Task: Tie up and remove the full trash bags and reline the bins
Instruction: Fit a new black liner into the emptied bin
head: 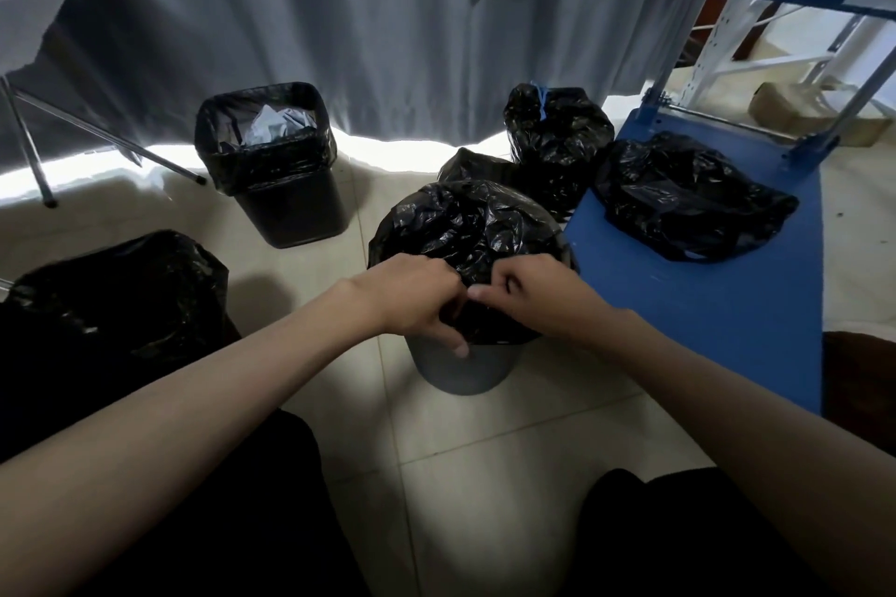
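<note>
head view: left hand (421,301) and right hand (526,293) both pinch black bag (460,228) film at near rim of round grey bin (460,371) on floor, likely gathering or seating it. lined square bin (271,160) stands behind; tied bag (557,136) beside blue cart (703,305). fingertips buried in plastic; bin contents hidden.

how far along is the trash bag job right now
Looks done: a tied bag stands on the floor and another bag lies on the blue cart. In hand: the left hand and right hand grip the black bag at the round bin. Left: the square bin, lined, with paper inside.
</note>
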`<action>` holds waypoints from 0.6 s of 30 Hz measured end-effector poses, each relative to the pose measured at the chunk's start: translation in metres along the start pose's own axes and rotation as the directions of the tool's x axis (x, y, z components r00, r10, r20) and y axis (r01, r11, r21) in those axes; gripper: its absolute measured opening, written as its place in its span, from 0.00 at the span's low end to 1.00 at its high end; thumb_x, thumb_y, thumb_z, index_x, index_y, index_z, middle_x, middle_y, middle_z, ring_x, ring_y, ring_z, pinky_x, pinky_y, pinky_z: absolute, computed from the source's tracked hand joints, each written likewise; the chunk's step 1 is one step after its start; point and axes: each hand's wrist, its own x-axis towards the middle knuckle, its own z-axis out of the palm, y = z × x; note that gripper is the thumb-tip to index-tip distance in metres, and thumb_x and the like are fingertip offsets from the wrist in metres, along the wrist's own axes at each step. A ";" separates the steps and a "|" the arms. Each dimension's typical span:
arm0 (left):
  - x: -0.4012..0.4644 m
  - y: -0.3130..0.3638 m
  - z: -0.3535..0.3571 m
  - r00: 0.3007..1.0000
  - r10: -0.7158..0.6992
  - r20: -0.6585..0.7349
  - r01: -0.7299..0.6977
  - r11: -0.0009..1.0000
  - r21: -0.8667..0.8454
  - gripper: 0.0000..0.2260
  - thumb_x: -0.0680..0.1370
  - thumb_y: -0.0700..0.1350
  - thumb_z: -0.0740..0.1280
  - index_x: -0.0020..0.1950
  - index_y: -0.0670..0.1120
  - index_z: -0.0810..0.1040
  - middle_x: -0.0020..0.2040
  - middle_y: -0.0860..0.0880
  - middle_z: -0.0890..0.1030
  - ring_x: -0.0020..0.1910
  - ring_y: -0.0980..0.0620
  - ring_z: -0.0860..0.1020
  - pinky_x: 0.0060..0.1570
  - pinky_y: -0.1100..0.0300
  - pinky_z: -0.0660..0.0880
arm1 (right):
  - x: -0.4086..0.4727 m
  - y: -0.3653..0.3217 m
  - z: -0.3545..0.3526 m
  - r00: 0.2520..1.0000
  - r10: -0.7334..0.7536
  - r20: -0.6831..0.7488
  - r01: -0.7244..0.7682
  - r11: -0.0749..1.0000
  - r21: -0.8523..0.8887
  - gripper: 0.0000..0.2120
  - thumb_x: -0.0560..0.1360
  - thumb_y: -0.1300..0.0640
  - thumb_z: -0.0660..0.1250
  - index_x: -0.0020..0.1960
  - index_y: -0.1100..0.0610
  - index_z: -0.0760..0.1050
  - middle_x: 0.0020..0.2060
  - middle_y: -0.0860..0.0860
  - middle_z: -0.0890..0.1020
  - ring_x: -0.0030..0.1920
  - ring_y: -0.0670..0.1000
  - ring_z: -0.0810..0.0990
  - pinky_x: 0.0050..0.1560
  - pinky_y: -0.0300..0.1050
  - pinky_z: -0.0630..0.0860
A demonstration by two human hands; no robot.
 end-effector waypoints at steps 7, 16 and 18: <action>0.013 0.016 -0.007 0.996 0.052 -0.069 -0.064 0.981 -0.184 0.15 0.73 0.64 0.67 0.51 0.56 0.81 0.45 0.56 0.81 0.46 0.55 0.78 0.38 0.58 0.74 | -0.006 0.035 -0.010 0.896 0.324 -0.303 -0.311 0.946 0.091 0.06 0.77 0.54 0.65 0.47 0.55 0.71 0.50 0.52 0.69 0.50 0.53 0.71 0.47 0.50 0.74; 0.027 0.032 0.005 0.992 0.077 -0.102 -0.083 0.995 -0.061 0.13 0.68 0.54 0.71 0.38 0.52 0.67 0.40 0.54 0.76 0.36 0.50 0.73 0.27 0.60 0.56 | -0.007 0.043 -0.022 0.733 0.663 0.154 -0.495 0.365 0.788 0.08 0.80 0.61 0.65 0.45 0.57 0.66 0.39 0.56 0.78 0.34 0.50 0.79 0.29 0.45 0.80; 0.029 0.031 0.005 0.996 0.059 -0.061 -0.067 0.989 -0.133 0.16 0.70 0.59 0.71 0.37 0.50 0.69 0.36 0.55 0.75 0.34 0.52 0.73 0.28 0.60 0.61 | -0.006 0.042 -0.027 0.723 0.667 0.177 -0.522 0.361 0.773 0.09 0.81 0.59 0.63 0.42 0.57 0.67 0.35 0.55 0.76 0.34 0.51 0.76 0.36 0.47 0.80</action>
